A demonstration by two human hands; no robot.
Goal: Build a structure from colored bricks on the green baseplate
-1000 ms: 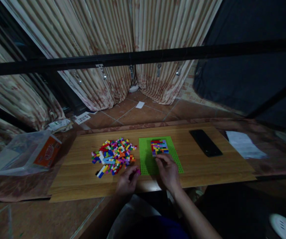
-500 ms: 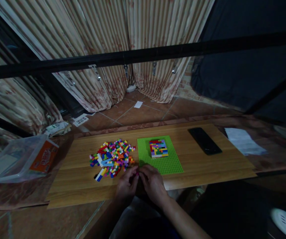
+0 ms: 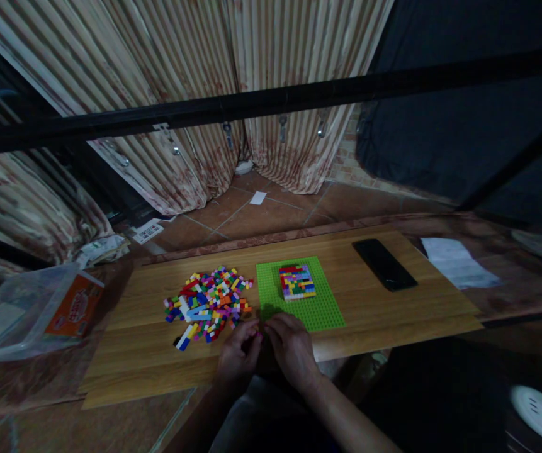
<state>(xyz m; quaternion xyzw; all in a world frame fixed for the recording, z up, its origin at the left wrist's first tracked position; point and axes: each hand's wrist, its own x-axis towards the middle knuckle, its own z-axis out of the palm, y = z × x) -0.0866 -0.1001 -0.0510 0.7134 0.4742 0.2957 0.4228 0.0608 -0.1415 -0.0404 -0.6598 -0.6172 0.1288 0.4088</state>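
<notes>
My left hand (image 3: pixel 238 353) is closed at the near edge of the board, thumb and fingers pinching a small pink toy brick (image 3: pixel 258 337), mostly covered. Close beside it, my right hand (image 3: pixel 294 349) has its fingers curled together; whatever lies between its fingertips is hidden. Just beyond my right hand lies a green baseplate (image 3: pixel 325 308), and on it stands a low block of multicoloured bricks (image 3: pixel 298 282). Loose bricks of many colours form a pile (image 3: pixel 214 299) on the wooden board, left of the baseplate.
A black phone (image 3: pixel 384 264) lies on the wooden board (image 3: pixel 129 352), right of the baseplate. White paper (image 3: pixel 459 261) is past the board's right end. A clear plastic box (image 3: pixel 20 308) with an orange label stands at the left. A dark bar (image 3: pixel 299 94) crosses in front of the curtains.
The view has shifted slightly. My fingertips have drawn a little apart, and the pink brick stays with my left hand. The pile and the brick block look the same.
</notes>
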